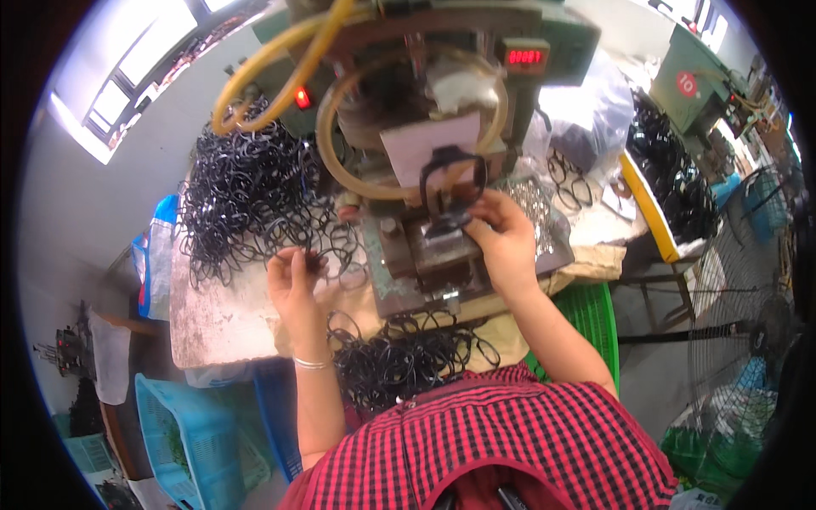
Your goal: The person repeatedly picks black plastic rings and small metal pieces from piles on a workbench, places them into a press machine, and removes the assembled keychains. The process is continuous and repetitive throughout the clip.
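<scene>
My right hand [507,242] is closed with its fingertips on a black ring-shaped part [455,191], slightly blurred. The part stands upright over the metal fixture [429,263] of a green press machine [408,93]. At the near right edge of a large heap of black loops [242,191], my left hand [296,285] is closed, thumb against fingers. Something dark shows by its fingertips, too blurred to make out. A second bunch of black loops [408,357] lies between my forearms, close to my red and black checked apron [476,433].
Small shiny metal pieces [531,208] lie right of the fixture. Yellow hoses [327,127] loop before the machine. Blue crates [191,442] stand at lower left, a green basket [586,323] under the table's right side. A wire fan guard [739,289] is at far right.
</scene>
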Motion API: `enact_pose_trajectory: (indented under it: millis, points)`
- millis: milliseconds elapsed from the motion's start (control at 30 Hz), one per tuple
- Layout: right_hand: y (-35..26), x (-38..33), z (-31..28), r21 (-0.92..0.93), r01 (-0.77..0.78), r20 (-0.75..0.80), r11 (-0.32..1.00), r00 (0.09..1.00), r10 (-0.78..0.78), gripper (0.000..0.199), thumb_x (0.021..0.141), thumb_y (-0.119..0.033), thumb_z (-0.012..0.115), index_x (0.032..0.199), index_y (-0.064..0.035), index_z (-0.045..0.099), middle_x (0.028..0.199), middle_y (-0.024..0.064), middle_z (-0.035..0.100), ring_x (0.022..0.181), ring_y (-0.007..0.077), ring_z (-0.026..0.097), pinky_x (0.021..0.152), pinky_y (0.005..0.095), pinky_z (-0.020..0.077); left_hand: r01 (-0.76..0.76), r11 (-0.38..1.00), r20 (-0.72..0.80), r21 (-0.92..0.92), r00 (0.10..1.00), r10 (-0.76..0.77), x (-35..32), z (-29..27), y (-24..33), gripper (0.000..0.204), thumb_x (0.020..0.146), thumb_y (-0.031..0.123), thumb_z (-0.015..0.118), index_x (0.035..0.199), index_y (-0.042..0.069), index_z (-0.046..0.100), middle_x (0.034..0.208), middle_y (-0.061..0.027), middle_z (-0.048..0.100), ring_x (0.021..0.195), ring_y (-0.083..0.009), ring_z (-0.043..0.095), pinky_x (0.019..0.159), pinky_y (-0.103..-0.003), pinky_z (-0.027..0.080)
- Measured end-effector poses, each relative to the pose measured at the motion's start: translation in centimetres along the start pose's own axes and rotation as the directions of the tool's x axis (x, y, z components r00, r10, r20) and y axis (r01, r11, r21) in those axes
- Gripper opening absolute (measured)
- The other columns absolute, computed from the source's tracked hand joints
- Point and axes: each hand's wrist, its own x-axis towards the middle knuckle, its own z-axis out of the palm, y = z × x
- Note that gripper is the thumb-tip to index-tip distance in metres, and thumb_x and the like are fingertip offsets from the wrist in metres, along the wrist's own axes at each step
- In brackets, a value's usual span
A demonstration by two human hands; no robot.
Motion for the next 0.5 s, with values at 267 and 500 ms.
enact_pose_trajectory:
  millis: [267, 500]
  points:
    - [-3.0, -0.8, 2.6, 0.297, -0.184, 0.102, 0.937, 0.982, 0.161, 0.044, 0.088, 0.006, 0.065, 0.130, 0.0097, 0.051, 0.100, 0.0101, 0.069, 0.098, 0.0170, 0.065, 0.093, 0.0264, 0.0497, -0.521, 0.853, 0.232, -0.041, 0.825, 0.515, -1.7, 7.8, 8.1, 0.006, 0.102, 0.003, 0.053, 0.108, 0.004, 0.053, 0.098, -0.0098, 0.061, 0.090, -0.0204, 0.065, 0.072, -0.038, 0.059]
    - [-4.8, -2.3, -0.6, -0.152, 0.070, 0.276, 0.986, 0.961, -0.026, 0.042, 0.088, -0.005, 0.066, 0.129, 0.0003, 0.059, 0.126, 0.0125, 0.065, 0.117, 0.0197, 0.062, 0.103, 0.0348, 0.0454, -0.390, 0.919, 0.332, 0.061, 0.876, 0.350, -4.0, 8.4, 9.0, 0.012, 0.090, -0.006, 0.064, 0.099, -0.002, 0.059, 0.095, -0.0118, 0.068, 0.086, -0.0179, 0.068, 0.081, -0.029, 0.055]
